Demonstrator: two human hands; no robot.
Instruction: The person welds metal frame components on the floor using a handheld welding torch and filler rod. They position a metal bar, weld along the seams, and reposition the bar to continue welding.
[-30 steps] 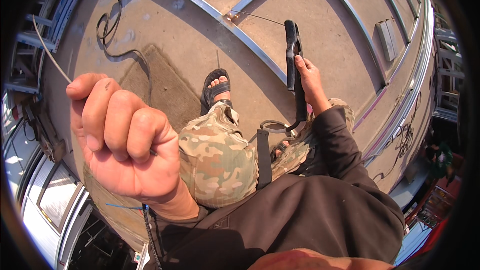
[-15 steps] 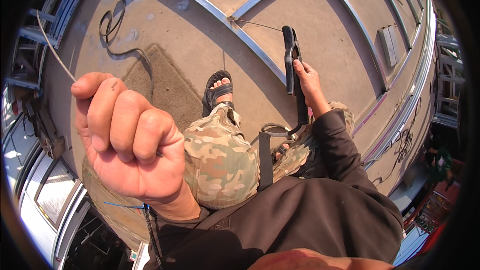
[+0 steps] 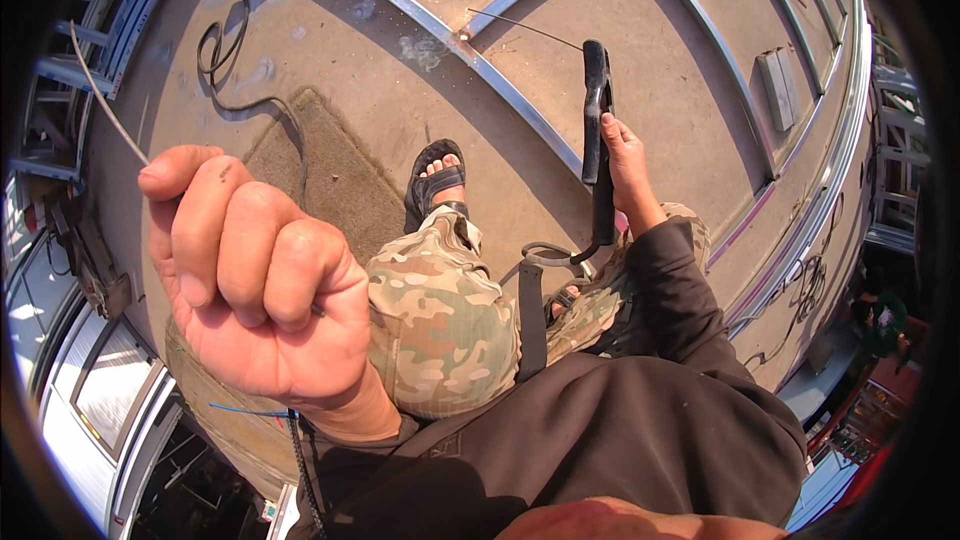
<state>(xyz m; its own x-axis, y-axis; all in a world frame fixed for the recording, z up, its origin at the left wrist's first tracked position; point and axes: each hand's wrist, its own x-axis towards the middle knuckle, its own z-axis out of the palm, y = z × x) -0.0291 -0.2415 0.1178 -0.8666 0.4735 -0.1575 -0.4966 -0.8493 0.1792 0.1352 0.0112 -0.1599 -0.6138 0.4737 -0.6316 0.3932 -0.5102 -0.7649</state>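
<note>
My right hand (image 3: pixel 628 172) is closed round the black handle of a welding electrode holder (image 3: pixel 597 90). A thin welding rod (image 3: pixel 525 27) is clamped at its far end and points left. The rod's tip hangs by the corner of a metal frame (image 3: pixel 525 112), where a small bright orange weld spot (image 3: pixel 464 36) shows. A wisp of smoke (image 3: pixel 422 52) drifts just left of that spot. Close to the camera, my left hand (image 3: pixel 265 270) is curled shut on a second welding rod (image 3: pixel 105 102), which sticks out up and left past the thumb and forefinger.
A dark cable (image 3: pixel 238 108) snakes over the concrete floor at far left, running onto a brown mat (image 3: pixel 325 165). A grey block (image 3: pixel 777 90) lies between frame bars at right. My sandalled foot (image 3: pixel 438 178) stands near the frame. Another person (image 3: pixel 880 325) is at the far right.
The electrode holder has shifted slightly right and up, and its rod tip has come off the frame corner. An orange spot and smoke now show there. My left hand has barely moved.
</note>
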